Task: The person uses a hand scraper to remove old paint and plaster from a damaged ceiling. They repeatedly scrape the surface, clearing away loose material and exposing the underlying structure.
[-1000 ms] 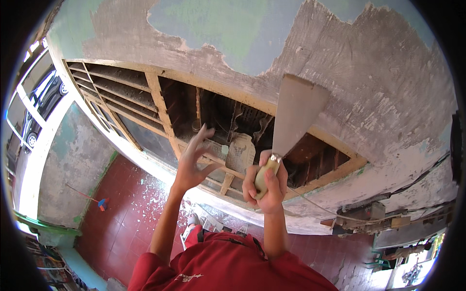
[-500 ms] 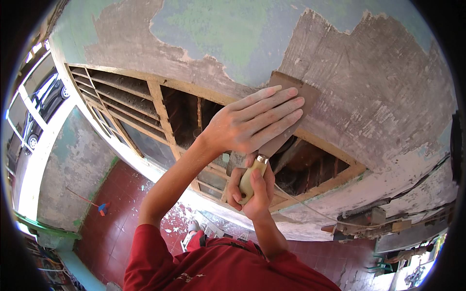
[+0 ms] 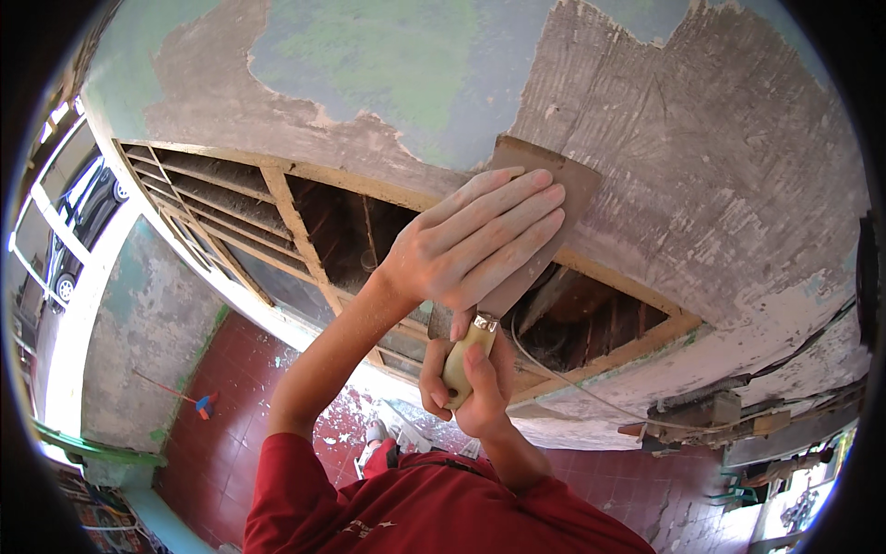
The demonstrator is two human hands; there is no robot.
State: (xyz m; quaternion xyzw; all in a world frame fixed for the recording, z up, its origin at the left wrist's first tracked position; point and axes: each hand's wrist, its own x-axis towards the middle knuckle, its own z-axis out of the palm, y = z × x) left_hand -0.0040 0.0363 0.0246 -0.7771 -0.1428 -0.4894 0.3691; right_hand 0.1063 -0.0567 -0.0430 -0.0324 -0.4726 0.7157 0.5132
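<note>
A wide-bladed scraper with a cream handle (image 3: 466, 362) is in my right hand (image 3: 489, 399), fingers and thumb wrapped round the handle. Its broad, dusty blade (image 3: 578, 190) points up and away, with the far edge against the wall (image 3: 674, 138) just above a vent opening. Over the blade lies my left hand (image 3: 475, 235), palm down, the dusty fingers stretched out side by side. The wall is partly bare grey-brown plaster and partly peeling green and blue-grey paint (image 3: 388, 65). My left hand hides the middle of the blade.
Below the scraped area runs a wooden vent frame (image 3: 300, 222) with slats and dark openings. A cable (image 3: 591, 388) hangs in front of the wall toward blocks on a ledge at right. Paint flakes litter the red tiled floor (image 3: 231, 443), where a blue-headed broom (image 3: 205, 404) lies.
The blade and both hands have shifted slightly down along the wall. More of the blade shows beyond my left fingertips. My view has turned a little, so the wall sits farther left.
</note>
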